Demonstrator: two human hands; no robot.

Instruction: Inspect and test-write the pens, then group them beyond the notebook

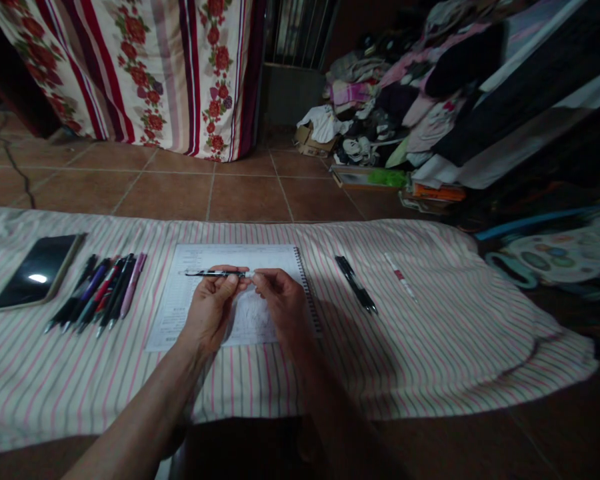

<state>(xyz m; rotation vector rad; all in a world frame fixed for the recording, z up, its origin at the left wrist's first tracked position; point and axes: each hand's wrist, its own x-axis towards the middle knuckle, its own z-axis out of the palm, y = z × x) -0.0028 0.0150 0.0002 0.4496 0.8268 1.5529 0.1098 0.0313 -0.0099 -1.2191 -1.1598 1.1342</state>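
A dark pen [213, 273] with a clear end at the left lies level between my hands, above a spiral notebook [180, 327]. My left hand [213, 303] pinches its barrel between thumb and fingers. At the pen's whitish right end, my right hand [283, 297] is closed with thumb and fingertips together; the fingers partly hide that end. Writing and a faint drawing show on the open page. Right of the notebook lie black pens [355, 283] side by side, and farther right a white pen [401, 275] with a red band.
Left of the notebook lies a row of several pens [103, 293], with a phone [35, 273] beyond. All rest on a striped cloth [455, 320]. Behind are a tiled floor [240, 193], a floral curtain [150, 80] and a heap of clothes [395, 100].
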